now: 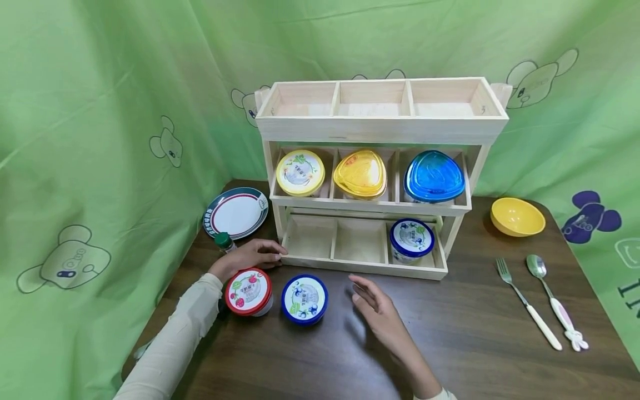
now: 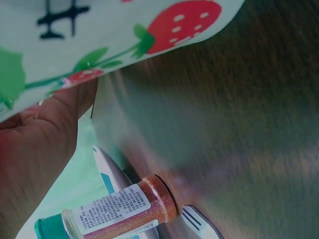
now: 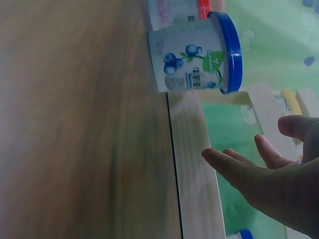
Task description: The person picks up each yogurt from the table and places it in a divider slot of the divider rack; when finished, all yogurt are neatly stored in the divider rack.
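My left hand (image 1: 254, 254) reaches to the front left corner of the wooden shelf's (image 1: 360, 265) bottom tray, fingertips right at its edge. Below that wrist stands a red-lidded tub (image 1: 248, 291) with strawberries printed on it, which covers much of the left wrist view. To its right is a blue-lidded blueberry tub (image 1: 305, 300), upright on the table. My right hand (image 1: 377, 314) hovers over the table right of this tub, fingers loosely extended and holding nothing. Another blue-lidded tub (image 1: 412, 239) sits in the bottom tray's right compartment.
The middle tier holds a yellow-lidded round tub (image 1: 300, 173), a yellow-lidded container (image 1: 361, 175) and a blue-lidded container (image 1: 434, 176). A plate (image 1: 237, 212) and green-capped shaker bottle (image 2: 119, 211) stand left. Right are a yellow bowl (image 1: 517, 216), fork (image 1: 529, 304) and spoon (image 1: 557, 305).
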{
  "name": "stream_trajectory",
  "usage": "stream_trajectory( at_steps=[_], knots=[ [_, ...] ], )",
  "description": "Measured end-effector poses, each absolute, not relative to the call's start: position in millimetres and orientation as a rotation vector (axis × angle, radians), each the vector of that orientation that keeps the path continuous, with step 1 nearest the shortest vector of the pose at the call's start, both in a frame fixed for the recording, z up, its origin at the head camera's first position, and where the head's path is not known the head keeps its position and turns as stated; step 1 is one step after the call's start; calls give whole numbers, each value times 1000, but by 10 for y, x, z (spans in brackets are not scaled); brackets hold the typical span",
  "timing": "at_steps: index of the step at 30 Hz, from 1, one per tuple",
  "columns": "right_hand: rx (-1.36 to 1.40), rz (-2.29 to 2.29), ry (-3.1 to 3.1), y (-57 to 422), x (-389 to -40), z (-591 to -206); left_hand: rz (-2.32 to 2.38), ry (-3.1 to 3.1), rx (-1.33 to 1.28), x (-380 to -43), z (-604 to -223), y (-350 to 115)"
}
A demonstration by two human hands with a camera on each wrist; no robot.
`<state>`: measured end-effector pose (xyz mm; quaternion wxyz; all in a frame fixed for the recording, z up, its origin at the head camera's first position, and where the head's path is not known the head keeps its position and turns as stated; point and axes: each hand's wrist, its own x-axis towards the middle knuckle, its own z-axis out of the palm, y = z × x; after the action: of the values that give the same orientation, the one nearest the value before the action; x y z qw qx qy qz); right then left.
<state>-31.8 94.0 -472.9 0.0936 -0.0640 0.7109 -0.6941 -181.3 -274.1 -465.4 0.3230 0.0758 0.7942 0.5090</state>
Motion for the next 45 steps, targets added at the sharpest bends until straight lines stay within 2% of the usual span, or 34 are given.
stream_trajectory(
  at_steps=[11,18,27,32,45],
  knots=[
    [-394,-2003,2057,583,-395,-4784,1335,2076,310,-1801,-4583,-2773],
    [-520,-1867,2090,442,-409,-4895,1361,2068,203,-1722,-4587,-2679],
    [-531,-1852,2101,419,-412,-4902,1351,2080,165,-1759,-4579,-2681],
    [-569,-1813,2110,588,-370,-4895,1356,2065,176,-1768,-4556,-2678],
    [-548,-1784,2400,1506,-263,-4809,1388,1992,304,-1776,-4548,-2759]
  ],
)
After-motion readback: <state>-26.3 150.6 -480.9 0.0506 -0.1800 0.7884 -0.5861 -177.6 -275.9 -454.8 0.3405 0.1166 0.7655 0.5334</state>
